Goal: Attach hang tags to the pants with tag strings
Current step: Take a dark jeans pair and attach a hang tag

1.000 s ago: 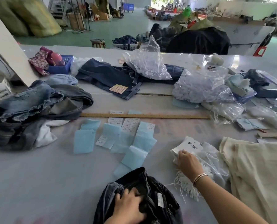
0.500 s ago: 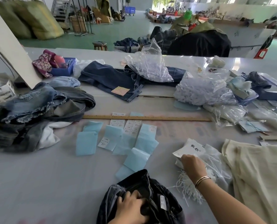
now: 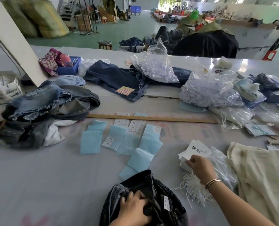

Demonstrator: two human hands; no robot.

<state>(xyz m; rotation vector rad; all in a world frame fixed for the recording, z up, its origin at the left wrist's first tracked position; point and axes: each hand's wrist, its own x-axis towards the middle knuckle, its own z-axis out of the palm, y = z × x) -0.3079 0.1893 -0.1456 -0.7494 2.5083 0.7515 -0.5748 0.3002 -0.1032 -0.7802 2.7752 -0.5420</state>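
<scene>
Dark denim pants lie bunched at the table's near edge, with a white label showing on them. My left hand rests on the pants, fingers curled into the fabric. To the right sits a stack of white hang tags with black characters printed on top. My right hand is on the near corner of that stack, fingertips pinching its edge. A bundle of white tag strings lies just below that hand, partly under my wrist.
Blue paper slips and small white stickers are spread mid-table before a wooden ruler. A pile of jeans sits left, cream fabric right. Plastic bags and dark jeans lie farther back.
My right hand has slid slightly back toward the near corner of the tag stack. My left hand stays on the pants.
</scene>
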